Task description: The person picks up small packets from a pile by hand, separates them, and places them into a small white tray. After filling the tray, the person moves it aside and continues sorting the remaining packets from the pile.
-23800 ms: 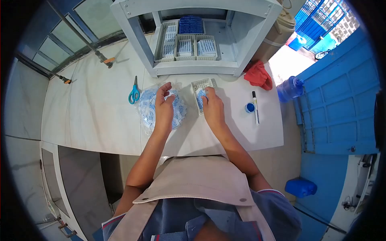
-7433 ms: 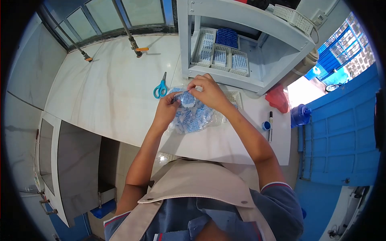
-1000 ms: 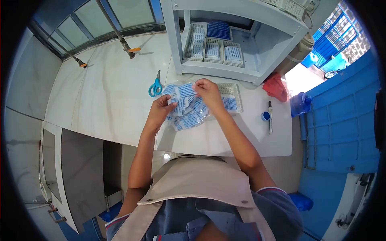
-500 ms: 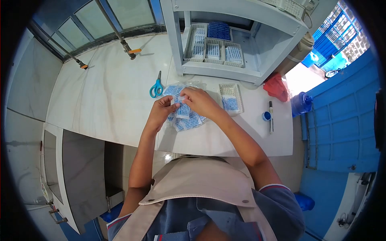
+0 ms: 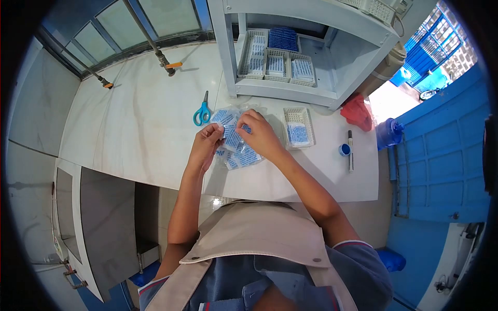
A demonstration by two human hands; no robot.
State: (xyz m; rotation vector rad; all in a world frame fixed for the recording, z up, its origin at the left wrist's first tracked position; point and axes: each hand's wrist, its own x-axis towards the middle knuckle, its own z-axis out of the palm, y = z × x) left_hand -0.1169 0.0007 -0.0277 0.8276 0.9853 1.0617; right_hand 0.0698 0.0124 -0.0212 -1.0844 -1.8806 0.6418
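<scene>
My left hand pinches the edge of a white sachet with blue print between thumb and fingers. Just right of that sachet is my right hand, its fingers curled and thumb close to the fingertips; whether anything small is between them is hidden. Beneath both hands lies a clear plastic bag full of similar printed sachets. A white basket with a few sachets in it stands right of my right hand. Blue-handled scissors lie left of the bag.
A grey-white shelf unit at the back holds several baskets of packets and a blue bundle. To the right are a marker, a blue round cap or roll and a red cloth. Pipes with orange-handled valves hang at back left.
My right hand has drawn slightly right, away from the sachet and my left hand. The left hand has turned a little and still holds the sachet.
</scene>
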